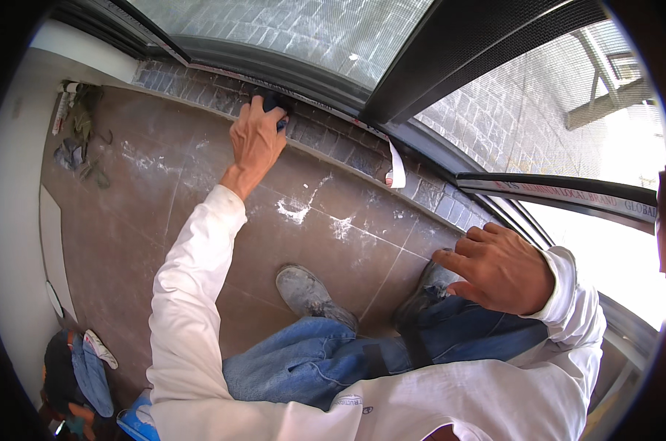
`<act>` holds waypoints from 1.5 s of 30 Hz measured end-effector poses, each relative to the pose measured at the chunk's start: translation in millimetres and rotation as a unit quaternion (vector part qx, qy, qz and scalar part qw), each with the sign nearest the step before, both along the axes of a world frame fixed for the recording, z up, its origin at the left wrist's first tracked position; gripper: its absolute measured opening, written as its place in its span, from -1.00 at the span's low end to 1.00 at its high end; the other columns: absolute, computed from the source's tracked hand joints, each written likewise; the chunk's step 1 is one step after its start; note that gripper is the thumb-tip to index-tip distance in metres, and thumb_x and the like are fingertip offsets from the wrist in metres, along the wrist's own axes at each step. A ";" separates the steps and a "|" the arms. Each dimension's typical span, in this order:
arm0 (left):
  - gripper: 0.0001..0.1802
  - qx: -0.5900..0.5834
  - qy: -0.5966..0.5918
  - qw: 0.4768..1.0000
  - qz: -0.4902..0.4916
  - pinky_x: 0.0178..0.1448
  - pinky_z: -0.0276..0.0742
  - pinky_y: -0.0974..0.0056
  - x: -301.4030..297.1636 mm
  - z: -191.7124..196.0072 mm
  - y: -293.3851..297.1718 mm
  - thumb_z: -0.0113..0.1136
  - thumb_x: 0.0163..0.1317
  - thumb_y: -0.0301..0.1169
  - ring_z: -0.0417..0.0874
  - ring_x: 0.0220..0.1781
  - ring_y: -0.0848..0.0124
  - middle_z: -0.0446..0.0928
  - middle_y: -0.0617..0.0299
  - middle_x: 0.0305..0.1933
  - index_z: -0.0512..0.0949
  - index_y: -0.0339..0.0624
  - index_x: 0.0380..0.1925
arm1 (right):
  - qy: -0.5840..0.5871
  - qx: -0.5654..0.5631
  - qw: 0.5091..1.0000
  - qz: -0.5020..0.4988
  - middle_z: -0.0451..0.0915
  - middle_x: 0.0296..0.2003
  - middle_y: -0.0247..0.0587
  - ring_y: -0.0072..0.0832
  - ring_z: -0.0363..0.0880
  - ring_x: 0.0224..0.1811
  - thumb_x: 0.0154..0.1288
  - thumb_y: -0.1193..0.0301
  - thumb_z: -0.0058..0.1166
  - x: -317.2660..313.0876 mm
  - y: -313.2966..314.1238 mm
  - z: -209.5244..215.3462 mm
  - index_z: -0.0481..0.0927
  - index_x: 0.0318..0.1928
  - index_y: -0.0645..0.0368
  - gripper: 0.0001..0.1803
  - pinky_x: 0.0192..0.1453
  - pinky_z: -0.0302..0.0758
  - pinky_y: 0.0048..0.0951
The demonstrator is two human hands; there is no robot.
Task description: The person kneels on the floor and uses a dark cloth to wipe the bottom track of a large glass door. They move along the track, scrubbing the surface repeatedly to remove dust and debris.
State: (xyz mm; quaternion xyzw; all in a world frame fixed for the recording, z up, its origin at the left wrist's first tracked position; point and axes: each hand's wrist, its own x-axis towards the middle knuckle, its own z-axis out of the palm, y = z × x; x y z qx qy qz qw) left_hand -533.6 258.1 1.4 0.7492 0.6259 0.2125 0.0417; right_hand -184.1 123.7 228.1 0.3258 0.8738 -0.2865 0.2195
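My left hand [257, 140] reaches far forward and is closed on a small dark blue tool [276, 103], pressed against the grey brick sill [333, 143] under the dark window frame [296, 77]. Most of the tool is hidden by my fingers. My right hand [498, 268] rests empty, fingers spread, on my bent right knee in blue jeans [450, 331]. Both arms are in white sleeves. My two dusty grey shoes [307, 294] stand on the brown floor tiles.
Brown floor tiles [164, 220] carry white plaster smears [296, 209]. A strip of white tape [397, 169] hangs from the frame. Rags and debris [79, 140] lie in the far left corner. A bag with cloths [79, 375] sits at lower left. A white wall [13, 220] runs along the left.
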 end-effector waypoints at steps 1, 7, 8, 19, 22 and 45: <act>-0.87 0.017 -0.001 1.000 -0.006 -0.03 0.59 0.00 1.0 -1.7 -0.1 0.39 0.17 -0.35 0.64 -0.04 0.01 0.56 -0.01 -0.11 0.76 -0.03 -0.27 | 0.003 -0.005 1.000 0.000 0.65 -0.31 -0.17 -0.23 0.63 -0.14 0.13 0.24 0.44 0.0 1.2 0.1 0.59 0.12 0.17 -0.43 0.04 0.49 -0.20; -0.84 0.081 0.019 0.996 0.032 -0.06 0.62 0.01 -2.0 -7.2 5.4 0.41 0.13 -0.36 0.63 -0.06 0.05 0.56 0.07 -0.11 0.77 -0.05 -0.26 | -0.008 -0.040 0.999 0.006 0.63 -0.30 -0.13 -0.18 0.62 -0.12 0.24 0.24 0.35 -3.6 3.0 2.3 0.59 0.06 0.19 -0.55 0.04 0.50 -0.18; -0.84 0.063 0.013 0.998 0.015 -0.06 0.62 0.01 -1.3 -8.6 1.0 0.41 0.12 -0.36 0.63 -0.06 0.05 0.56 0.06 -0.11 0.77 -0.04 -0.27 | -0.004 -0.041 0.999 0.006 0.63 -0.30 -0.14 -0.19 0.62 -0.12 0.24 0.24 0.35 -5.1 1.1 4.3 0.58 0.07 0.18 -0.54 0.04 0.49 -0.18; -0.82 0.037 -0.062 0.997 0.033 -0.08 0.61 -0.01 19.7 -13.4 -10.2 0.45 0.03 -0.41 0.63 -0.10 0.02 0.55 0.02 -0.13 0.77 -0.04 -0.31 | -0.036 -0.021 0.999 -0.015 0.65 -0.27 -0.10 -0.16 0.61 -0.13 0.15 0.31 0.43 -13.3 2.2 8.2 0.59 0.16 0.19 -0.43 0.06 0.48 -0.16; -0.80 0.018 -0.065 0.996 -0.058 -0.08 0.61 -0.02 33.2 -17.3 -37.9 0.45 -0.01 -0.43 0.62 -0.11 0.03 0.54 0.04 -0.14 0.77 -0.03 -0.31 | -0.028 -0.003 1.000 -0.002 0.65 -0.29 -0.14 -0.19 0.62 -0.13 0.20 0.25 0.37 -14.4 2.5 5.7 0.59 0.10 0.16 -0.51 0.02 0.48 -0.19; -0.88 0.014 -0.084 0.990 -0.115 -0.13 0.64 -0.01 15.1 -18.2 -46.2 0.44 0.10 -0.32 0.68 -0.18 -0.02 0.58 -0.01 -0.22 0.76 0.01 -0.34 | -0.016 -0.032 0.999 0.002 0.64 -0.28 -0.14 -0.19 0.64 -0.08 0.26 0.22 0.33 -4.9 5.4 -1.2 0.56 0.13 0.15 -0.51 0.06 0.52 -0.18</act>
